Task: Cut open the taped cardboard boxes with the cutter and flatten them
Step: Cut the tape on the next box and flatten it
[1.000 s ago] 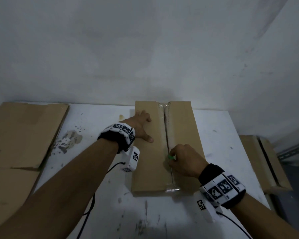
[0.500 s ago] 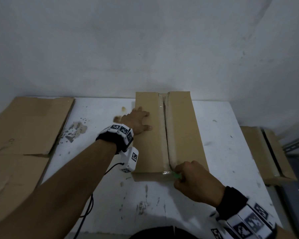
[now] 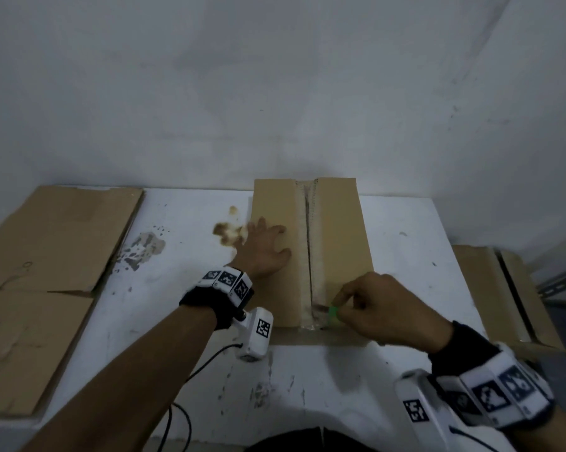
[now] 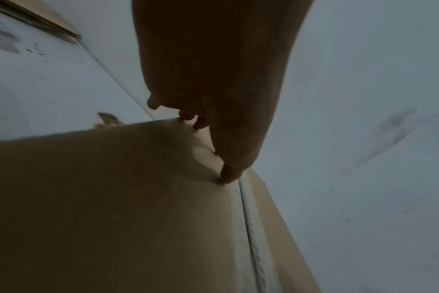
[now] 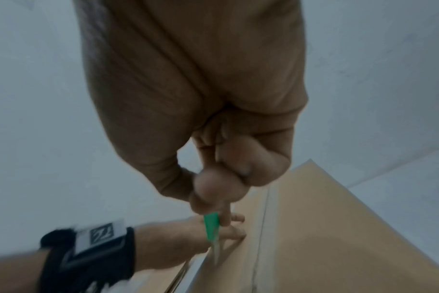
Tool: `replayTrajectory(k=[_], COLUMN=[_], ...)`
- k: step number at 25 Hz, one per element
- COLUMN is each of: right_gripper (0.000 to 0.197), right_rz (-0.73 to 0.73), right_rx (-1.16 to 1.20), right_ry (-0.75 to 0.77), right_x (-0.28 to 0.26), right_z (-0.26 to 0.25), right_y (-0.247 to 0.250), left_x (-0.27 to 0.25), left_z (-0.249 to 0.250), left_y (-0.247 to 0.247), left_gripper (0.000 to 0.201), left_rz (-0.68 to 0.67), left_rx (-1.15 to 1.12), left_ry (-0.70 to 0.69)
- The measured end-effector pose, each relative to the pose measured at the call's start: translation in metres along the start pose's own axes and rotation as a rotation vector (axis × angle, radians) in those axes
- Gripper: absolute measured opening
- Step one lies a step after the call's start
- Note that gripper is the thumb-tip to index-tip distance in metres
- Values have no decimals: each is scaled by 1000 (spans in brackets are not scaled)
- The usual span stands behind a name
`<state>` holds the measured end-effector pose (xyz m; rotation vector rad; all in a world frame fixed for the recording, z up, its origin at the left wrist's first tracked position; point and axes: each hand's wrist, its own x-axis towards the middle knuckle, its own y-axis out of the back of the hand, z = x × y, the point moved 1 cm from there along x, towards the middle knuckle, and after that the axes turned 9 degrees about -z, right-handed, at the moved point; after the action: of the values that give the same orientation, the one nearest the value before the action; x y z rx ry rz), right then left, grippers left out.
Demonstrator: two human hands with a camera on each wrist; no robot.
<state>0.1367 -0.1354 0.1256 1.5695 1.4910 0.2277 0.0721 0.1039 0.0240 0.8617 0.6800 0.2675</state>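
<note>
Two hands work on a cardboard box [image 3: 337, 230] on the white worktop [image 3: 183, 321].

The box lies in the middle of the worktop, up against the wall. The left hand [image 3: 262, 247] lies flat on the left side of the box top, with its fingers spread out. The right hand [image 3: 378, 308] pinches a little green cutter [image 3: 332, 312] at the near end of the taped line down the middle. Flat cardboard [image 3: 56, 236] lies at the left, and another box [image 3: 503, 295] sits at the right.

Left hand [image 3: 262, 249] lies flat with fingers spread; right hand [image 3: 378, 309] is curled, thumb and forefinger pinching.
</note>
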Motion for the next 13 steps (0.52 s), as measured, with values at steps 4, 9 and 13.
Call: replayTrajectory(k=[4,9,13], right_gripper=[15,19,16], right_rz=[273,411,402], right_rx=[213,901,1364], right_ry=[-75,-281,-177], right_x=[28,90,123], right_z=[26,58,62], right_y=[17,4,-2], left_x=[-2,1,9], left_z=[6,15,15], left_y=[-15,-17,-17], left_gripper=[100,128,135], left_rz=[27,9,2], left_rx=[-25,-61,-116], left_ry=[54,141,181])
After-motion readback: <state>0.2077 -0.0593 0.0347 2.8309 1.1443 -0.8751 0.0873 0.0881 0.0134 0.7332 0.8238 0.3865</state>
